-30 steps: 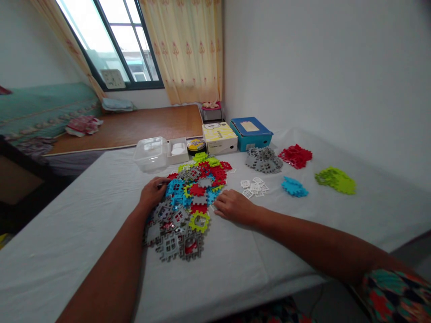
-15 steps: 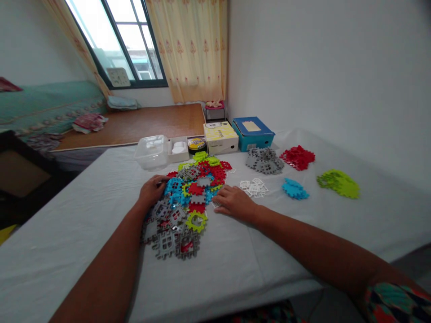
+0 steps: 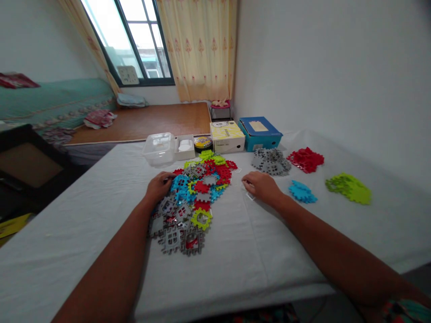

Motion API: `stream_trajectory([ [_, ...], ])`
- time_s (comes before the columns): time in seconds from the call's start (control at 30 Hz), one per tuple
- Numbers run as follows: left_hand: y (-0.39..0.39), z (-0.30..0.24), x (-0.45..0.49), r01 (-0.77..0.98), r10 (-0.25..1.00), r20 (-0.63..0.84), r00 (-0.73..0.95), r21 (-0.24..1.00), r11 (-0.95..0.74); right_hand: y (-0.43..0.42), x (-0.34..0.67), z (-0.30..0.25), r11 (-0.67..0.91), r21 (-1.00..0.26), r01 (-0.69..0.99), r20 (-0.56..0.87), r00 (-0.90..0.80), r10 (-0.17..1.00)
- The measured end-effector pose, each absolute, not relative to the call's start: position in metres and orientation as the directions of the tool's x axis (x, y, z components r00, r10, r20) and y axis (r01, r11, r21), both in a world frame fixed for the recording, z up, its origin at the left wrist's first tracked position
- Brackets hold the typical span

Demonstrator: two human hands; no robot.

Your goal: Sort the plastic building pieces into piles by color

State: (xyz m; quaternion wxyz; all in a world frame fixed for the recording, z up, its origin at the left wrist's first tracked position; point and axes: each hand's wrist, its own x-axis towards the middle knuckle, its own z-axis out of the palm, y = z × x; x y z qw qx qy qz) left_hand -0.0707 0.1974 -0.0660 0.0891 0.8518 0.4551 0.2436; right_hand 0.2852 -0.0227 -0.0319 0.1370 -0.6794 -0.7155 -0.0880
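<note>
A mixed pile of interlocking plastic tiles [image 3: 193,197], grey, blue, red and lime, lies on the white table [image 3: 235,260] in front of me. My left hand [image 3: 160,186] rests on the pile's left edge with its fingers curled down among grey and blue tiles. My right hand [image 3: 262,186] is to the right of the pile, knuckles up and fingers bent, covering a small heap of white window pieces [image 3: 251,196]. Only one or two of these show at its edge. What either hand grips is hidden.
Sorted heaps lie to the right: grey tiles [image 3: 271,161], red tiles [image 3: 305,159], blue tiles [image 3: 302,192], lime tiles [image 3: 348,187]. At the table's far edge stand a clear tub [image 3: 159,148], a yellow box [image 3: 227,136] and a blue box [image 3: 260,132]. A bed is beyond.
My right hand has left the mixed pile's right edge and moved right onto the white pieces. My left hand has stayed on the pile. The view has shifted a little.
</note>
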Motion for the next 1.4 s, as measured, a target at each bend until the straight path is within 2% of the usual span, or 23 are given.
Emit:
stream_trajectory([
  [0.17, 0.196, -0.065, -0.069, 0.735, 0.822, 0.334, 0.461, 0.376, -0.564, -0.017, 0.282, -0.046, 0.212, -0.124, 0.969, 0.41, -0.145, 0.9],
  [0.27, 0.195, -0.063, -0.069, 0.738, 0.824, 0.329, 0.461, 0.373, -0.562, -0.011, 0.261, -0.055, 0.296, -0.107, 0.949, 0.375, -0.237, 0.896],
  [0.4, 0.194, -0.063, -0.069, 0.737, 0.822, 0.321, 0.471, 0.369, -0.566, -0.003, 0.247, -0.062, 0.307, -0.084, 0.948, 0.32, -0.266, 0.909],
  [0.6, 0.194, -0.061, -0.067, 0.747, 0.83, 0.308, 0.466, 0.365, -0.555, -0.004, 0.249, -0.057, 0.412, -0.173, 0.894, 0.379, -0.326, 0.866],
  [0.8, 0.193, -0.059, -0.067, 0.738, 0.825, 0.32, 0.466, 0.374, -0.562, -0.013, 0.245, -0.044, 0.351, -0.119, 0.929, 0.371, -0.286, 0.883],
  [1.0, 0.198, -0.062, -0.071, 0.73, 0.82, 0.322, 0.474, 0.377, -0.57, -0.028, 0.267, -0.021, 0.286, -0.118, 0.951, 0.43, -0.211, 0.878],
  [1.1, 0.201, -0.064, -0.071, 0.734, 0.826, 0.319, 0.466, 0.381, -0.562, -0.034, 0.32, -0.003, 0.16, -0.071, 0.985, 0.475, -0.108, 0.874],
  [1.2, 0.202, -0.064, -0.071, 0.733, 0.826, 0.319, 0.465, 0.385, -0.561, -0.041, 0.401, 0.008, -0.161, -0.086, 0.983, 0.523, 0.182, 0.833],
  [1.3, 0.202, -0.063, -0.072, 0.734, 0.824, 0.32, 0.467, 0.38, -0.563, -0.052, 0.484, 0.003, -0.514, -0.131, 0.848, 0.509, 0.502, 0.699],
  [1.4, 0.203, -0.063, -0.072, 0.743, 0.827, 0.322, 0.461, 0.371, -0.558, -0.06, 0.537, -0.011, -0.633, -0.204, 0.747, 0.406, 0.653, 0.639],
])
